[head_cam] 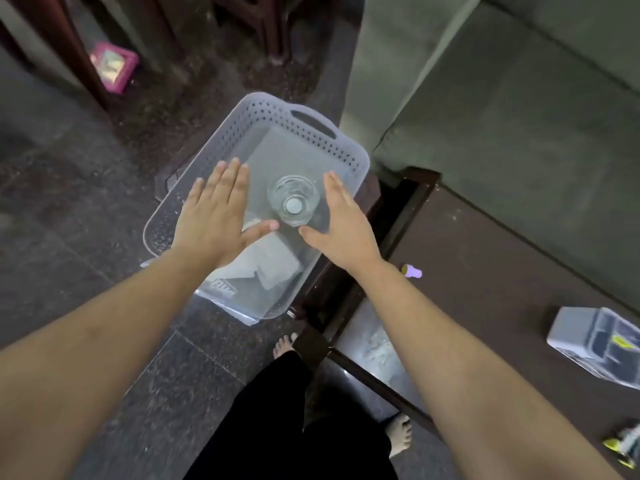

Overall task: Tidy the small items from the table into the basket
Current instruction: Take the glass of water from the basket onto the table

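A pale perforated plastic basket [349,157] stands on the floor beside the dark table [491,258]. Inside it a clear glass [293,199] stands upright, with white folded packets [273,263] lying near the basket's near end. My left hand [218,216] hovers flat over the basket, left of the glass, fingers spread and holding nothing. To the right of the glass, my right hand [341,221] is likewise flat and empty. Both thumbs point toward the glass without touching it. On the table lie a small purple cap-like item [412,271], a grey box [595,344] and a yellow-grey object [625,445].
A grey sofa [519,98] runs along the far side of the table. A pink box [114,67] lies on the dark stone floor by a wooden leg at top left. My bare feet and black trousers stand between basket and table. A plastic bag lies under the basket.
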The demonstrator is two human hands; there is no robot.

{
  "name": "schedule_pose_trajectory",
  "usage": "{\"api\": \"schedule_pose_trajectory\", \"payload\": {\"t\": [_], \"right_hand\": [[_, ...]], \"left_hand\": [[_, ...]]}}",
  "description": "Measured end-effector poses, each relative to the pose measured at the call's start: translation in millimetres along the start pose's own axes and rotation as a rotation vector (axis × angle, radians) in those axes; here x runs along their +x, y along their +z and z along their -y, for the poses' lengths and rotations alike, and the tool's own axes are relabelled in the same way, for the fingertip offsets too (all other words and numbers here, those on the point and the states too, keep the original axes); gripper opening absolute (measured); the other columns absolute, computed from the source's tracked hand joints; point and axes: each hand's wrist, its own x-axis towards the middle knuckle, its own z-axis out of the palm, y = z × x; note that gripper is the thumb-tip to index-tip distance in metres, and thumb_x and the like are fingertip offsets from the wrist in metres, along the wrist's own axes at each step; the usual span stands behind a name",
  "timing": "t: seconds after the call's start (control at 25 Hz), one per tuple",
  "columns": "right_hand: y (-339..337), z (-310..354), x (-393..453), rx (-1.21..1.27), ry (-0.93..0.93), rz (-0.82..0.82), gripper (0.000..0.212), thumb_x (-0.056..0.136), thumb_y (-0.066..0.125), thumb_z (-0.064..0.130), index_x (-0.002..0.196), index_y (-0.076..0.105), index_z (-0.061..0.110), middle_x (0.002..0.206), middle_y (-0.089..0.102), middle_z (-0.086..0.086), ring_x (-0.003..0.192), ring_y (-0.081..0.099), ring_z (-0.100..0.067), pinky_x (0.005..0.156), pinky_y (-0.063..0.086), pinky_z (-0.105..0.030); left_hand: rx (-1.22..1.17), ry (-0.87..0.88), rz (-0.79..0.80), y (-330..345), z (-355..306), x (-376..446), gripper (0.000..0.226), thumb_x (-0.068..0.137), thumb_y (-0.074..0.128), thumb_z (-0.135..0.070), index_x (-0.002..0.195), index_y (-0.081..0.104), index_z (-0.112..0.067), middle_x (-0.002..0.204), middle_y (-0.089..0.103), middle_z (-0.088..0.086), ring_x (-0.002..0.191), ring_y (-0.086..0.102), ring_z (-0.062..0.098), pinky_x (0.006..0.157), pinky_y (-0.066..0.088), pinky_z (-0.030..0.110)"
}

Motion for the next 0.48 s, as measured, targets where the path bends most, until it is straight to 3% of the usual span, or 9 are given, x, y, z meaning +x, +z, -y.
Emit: {"api": "schedule_pose_trajectory", "payload": {"t": [0.2, 0.48], "right_hand": [[24.6, 7.7, 32.6, 0.027, 0.094, 0.034, 0.116, 0.069, 0.084, 0.027, 0.152, 0.004, 0.011, 0.160, 0.012, -0.004, 0.146, 0.013, -0.015, 0.113, 0.021, -0.029], [43.1, 21.4, 49.6, 0.106, 0.219, -0.127, 0.105, 0.062, 0.087, 0.021, 0.146, 0.024, 0.018, 0.144, 0.038, -0.003, 0.129, 0.043, -0.018, 0.102, 0.038, -0.031]], "left_hand": [[0.011, -0.030, 0.037, 35.3, 25.6, -4.6, 0.105, 0.076, 0.010, -0.082, 0.149, 0.001, -0.007, 0.160, 0.005, 0.010, 0.147, 0.002, 0.023, 0.117, 0.007, 0.045], [-0.039, -0.066, 0.039, 51.1, 24.2, -2.9, 0.110, 0.073, 0.013, -0.085, 0.149, 0.001, -0.006, 0.159, 0.007, 0.011, 0.147, 0.003, 0.024, 0.117, 0.009, 0.046]]}}
